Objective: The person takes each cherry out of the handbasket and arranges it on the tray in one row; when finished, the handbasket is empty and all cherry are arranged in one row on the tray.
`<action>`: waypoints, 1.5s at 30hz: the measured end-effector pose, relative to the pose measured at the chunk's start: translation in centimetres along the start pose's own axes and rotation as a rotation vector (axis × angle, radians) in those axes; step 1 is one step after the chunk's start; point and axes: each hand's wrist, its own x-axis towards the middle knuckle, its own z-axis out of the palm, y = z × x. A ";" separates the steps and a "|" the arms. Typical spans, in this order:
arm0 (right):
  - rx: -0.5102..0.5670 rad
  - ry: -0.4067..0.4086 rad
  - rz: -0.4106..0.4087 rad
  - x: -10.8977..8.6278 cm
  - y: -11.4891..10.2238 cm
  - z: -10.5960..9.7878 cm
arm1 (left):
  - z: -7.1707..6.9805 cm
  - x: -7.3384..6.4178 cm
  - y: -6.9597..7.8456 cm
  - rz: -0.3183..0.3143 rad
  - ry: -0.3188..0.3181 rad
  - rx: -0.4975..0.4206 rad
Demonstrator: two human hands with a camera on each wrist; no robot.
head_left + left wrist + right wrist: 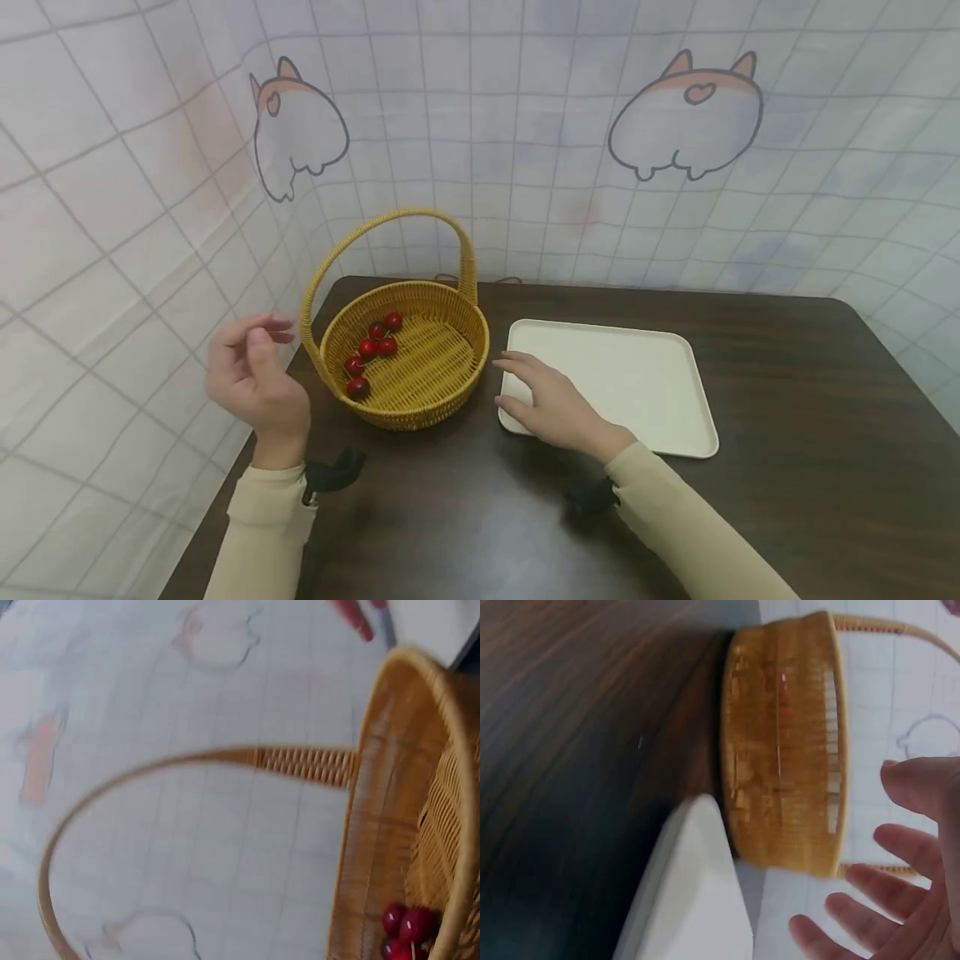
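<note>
Basket, tray and hands at a dark brown wood-grained counter. The round golden-yellow woven basket, with a tall arched wicker handle, stands upright toward the back left of the counter. Six glossy dark-red cherries lie inside it, grouped in an uneven row along the left side of its slatted floor; some touch one another. A shallow rectangular cream-white tray with rounded corners lies flat to the right of the basket, just beside it.

The left hand is raised beside the left foot of the handle; its grip is slack and unoccupied, the fingers loosely bent. The right hand extends over the near left part of the tray, its fingers directed toward the basket wall; its grip is likewise unoccupied, thumb and fingers spread apart. The right-wrist view shows a gap between fingertips and basket. Both forearms wear cream sleeves. Behind the counter hangs a white cloth with a grey grid and two outlined animal figures.
</note>
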 end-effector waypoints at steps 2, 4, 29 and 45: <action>0.006 0.001 -0.024 0.4 -0.7 0.5 | -1.3 0.7 -1.7 -0.072 0.081 0.057; 0.008 0.013 -0.052 0.8 -1.3 1.1 | -2.8 1.1 -3.8 -0.171 0.146 0.086; 0.137 0.091 -0.116 5.5 -3.9 3.9 | -7.9 -5.0 -14.4 -1.110 -0.458 0.083; 0.303 -0.069 0.108 9.9 -5.5 5.8 | -7.0 -6.8 -13.4 -0.966 -0.355 0.125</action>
